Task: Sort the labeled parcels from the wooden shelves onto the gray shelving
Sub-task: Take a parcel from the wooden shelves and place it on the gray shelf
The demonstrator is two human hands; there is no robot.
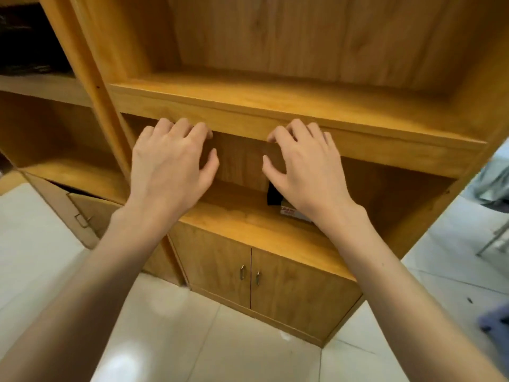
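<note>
Here both hands reached into the wooden shelves [275,106] at mid-frame — the left hand [170,164] and right hand [305,169] with fingers loosely spread, grasping nothing. A labeled parcel [289,210] lay on the lower board just under the right wrist — likely the target, mostly hidden.

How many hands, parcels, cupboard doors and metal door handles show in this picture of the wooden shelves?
Bare hands: 2, the left hand and the right hand, both empty.
Parcels: 1, a dark parcel with a white label, partly hidden behind the right hand.
Closed wooden cupboard doors: 2.
Small metal door handles: 2.
Total: 7.
</note>
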